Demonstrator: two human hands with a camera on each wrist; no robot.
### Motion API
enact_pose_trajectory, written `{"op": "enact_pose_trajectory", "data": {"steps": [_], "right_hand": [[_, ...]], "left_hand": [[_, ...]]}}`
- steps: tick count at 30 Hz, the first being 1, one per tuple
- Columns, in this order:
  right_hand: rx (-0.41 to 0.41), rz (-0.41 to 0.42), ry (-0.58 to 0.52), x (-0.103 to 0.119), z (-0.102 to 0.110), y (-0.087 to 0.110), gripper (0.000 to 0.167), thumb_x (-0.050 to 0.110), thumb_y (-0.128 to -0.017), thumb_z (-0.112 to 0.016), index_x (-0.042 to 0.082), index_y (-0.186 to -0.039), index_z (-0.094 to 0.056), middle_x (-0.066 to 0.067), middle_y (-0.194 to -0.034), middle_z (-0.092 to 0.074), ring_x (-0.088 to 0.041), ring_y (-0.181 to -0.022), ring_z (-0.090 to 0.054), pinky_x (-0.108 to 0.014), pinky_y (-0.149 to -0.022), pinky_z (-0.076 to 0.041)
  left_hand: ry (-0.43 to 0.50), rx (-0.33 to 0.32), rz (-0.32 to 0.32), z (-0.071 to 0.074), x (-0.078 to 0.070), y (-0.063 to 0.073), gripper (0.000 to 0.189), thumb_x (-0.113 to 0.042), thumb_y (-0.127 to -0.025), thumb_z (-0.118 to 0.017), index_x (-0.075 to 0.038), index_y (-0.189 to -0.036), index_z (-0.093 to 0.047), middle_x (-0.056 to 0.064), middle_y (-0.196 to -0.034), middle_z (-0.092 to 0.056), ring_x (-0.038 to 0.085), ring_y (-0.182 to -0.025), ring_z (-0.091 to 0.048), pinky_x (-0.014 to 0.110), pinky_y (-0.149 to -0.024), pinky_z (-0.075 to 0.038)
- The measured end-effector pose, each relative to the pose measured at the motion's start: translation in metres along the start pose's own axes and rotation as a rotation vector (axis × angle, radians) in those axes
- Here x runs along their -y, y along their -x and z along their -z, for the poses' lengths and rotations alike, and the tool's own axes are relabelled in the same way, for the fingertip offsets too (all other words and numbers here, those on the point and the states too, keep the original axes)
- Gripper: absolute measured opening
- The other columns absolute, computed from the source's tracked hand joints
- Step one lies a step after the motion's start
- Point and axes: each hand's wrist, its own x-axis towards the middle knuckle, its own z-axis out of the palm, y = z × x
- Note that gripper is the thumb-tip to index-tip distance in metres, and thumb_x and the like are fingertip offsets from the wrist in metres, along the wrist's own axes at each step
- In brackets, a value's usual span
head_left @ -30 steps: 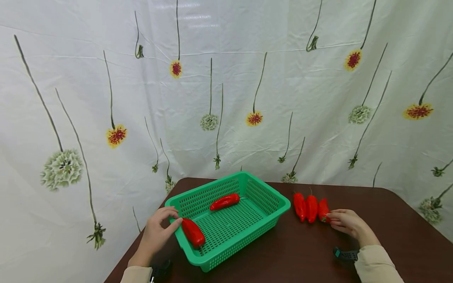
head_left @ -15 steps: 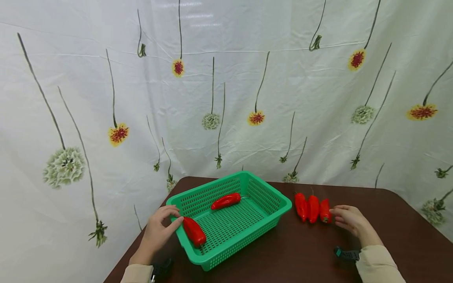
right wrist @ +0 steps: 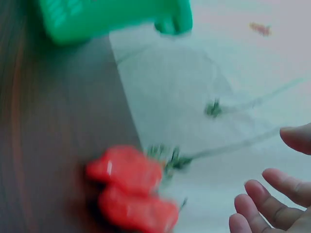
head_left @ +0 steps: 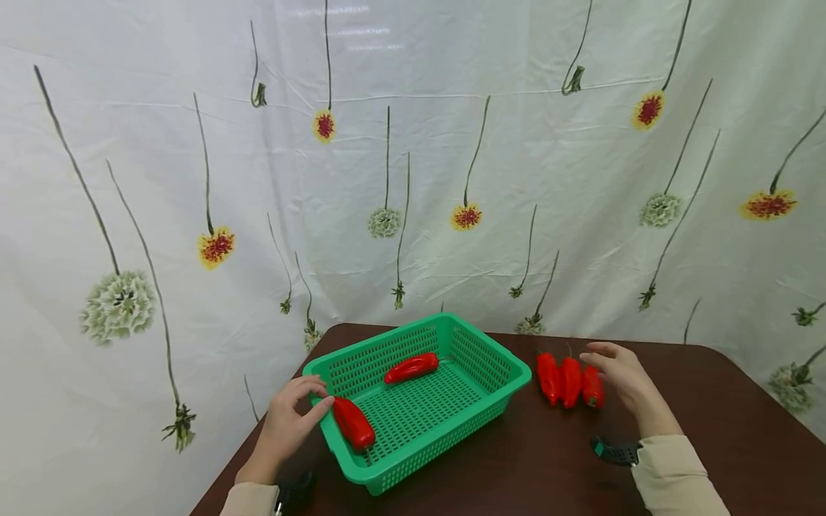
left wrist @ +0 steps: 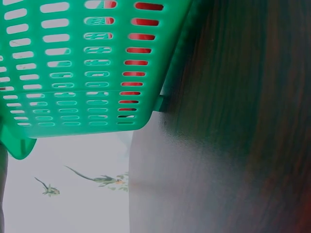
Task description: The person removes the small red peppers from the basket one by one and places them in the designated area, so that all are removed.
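A green perforated basket (head_left: 426,437) stands on the dark table, with one red pepper (head_left: 353,424) at its near left and another red pepper (head_left: 411,368) farther in. My left hand (head_left: 287,423) rests on the basket's left rim, its thumb tip by the nearer pepper. In the left wrist view, the basket wall (left wrist: 68,63) fills the upper left, red showing through its slots. To the basket's right lie three more red peppers (head_left: 571,383) side by side. My right hand (head_left: 622,374) hovers over the rightmost, fingers apart and holding nothing; the right wrist view shows its fingers (right wrist: 277,204) spread.
The dark wood table (head_left: 516,459) ends at the back against a pale cloth (head_left: 426,287) printed with flowers. Both wrists wear dark straps, the right strap (head_left: 616,453) being plainer to see.
My right hand has come away from the rightmost pepper, rising up and to the left; that pepper stays on the table. The left hand and basket hold still.
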Motion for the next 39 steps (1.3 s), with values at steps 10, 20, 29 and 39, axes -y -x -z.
{"op": "enact_pose_trajectory", "data": {"steps": [10,20,29,39], "right_hand": [[0.152,0.154,-0.003,0.047,-0.045,-0.008,0.054,0.022,-0.103,-0.055,-0.008,-0.146,-0.040,-0.033,-0.150,-0.039,-0.046,-0.132,-0.048,-0.055,-0.111,-0.040],[0.376,0.226,0.015,0.087,-0.091,-0.024,0.050,0.022,-0.101,-0.058,-0.003,-0.144,-0.046,-0.027,-0.148,-0.046,-0.042,-0.131,-0.051,-0.051,-0.109,-0.044],[0.543,0.195,0.097,0.115,-0.120,-0.040,0.050,0.025,-0.100,-0.062,0.003,-0.143,-0.050,-0.021,-0.146,-0.051,-0.036,-0.130,-0.054,-0.055,-0.111,-0.041],[0.638,0.151,0.155,0.135,-0.144,-0.058,0.050,0.022,-0.099,-0.063,0.003,-0.143,-0.050,-0.019,-0.148,-0.051,-0.033,-0.129,-0.055,-0.054,-0.112,-0.041]], "left_hand": [[-0.012,0.004,0.017,0.000,-0.002,-0.001,0.022,-0.003,-0.081,-0.079,-0.023,-0.083,-0.069,0.011,-0.103,-0.074,0.007,-0.109,-0.060,0.005,-0.093,-0.038],[-0.006,0.010,0.025,0.000,-0.004,0.000,0.022,-0.003,-0.082,-0.079,-0.023,-0.083,-0.069,0.008,-0.103,-0.074,0.012,-0.108,-0.062,0.008,-0.093,-0.041],[-0.002,-0.001,0.031,0.003,-0.005,0.001,0.023,-0.002,-0.081,-0.080,-0.023,-0.082,-0.069,0.010,-0.102,-0.073,0.005,-0.108,-0.060,0.002,-0.093,-0.035],[-0.002,0.001,0.025,0.001,-0.004,0.000,0.023,-0.003,-0.080,-0.080,-0.023,-0.082,-0.070,0.011,-0.102,-0.073,-0.004,-0.108,-0.056,0.000,-0.092,-0.034]]}}
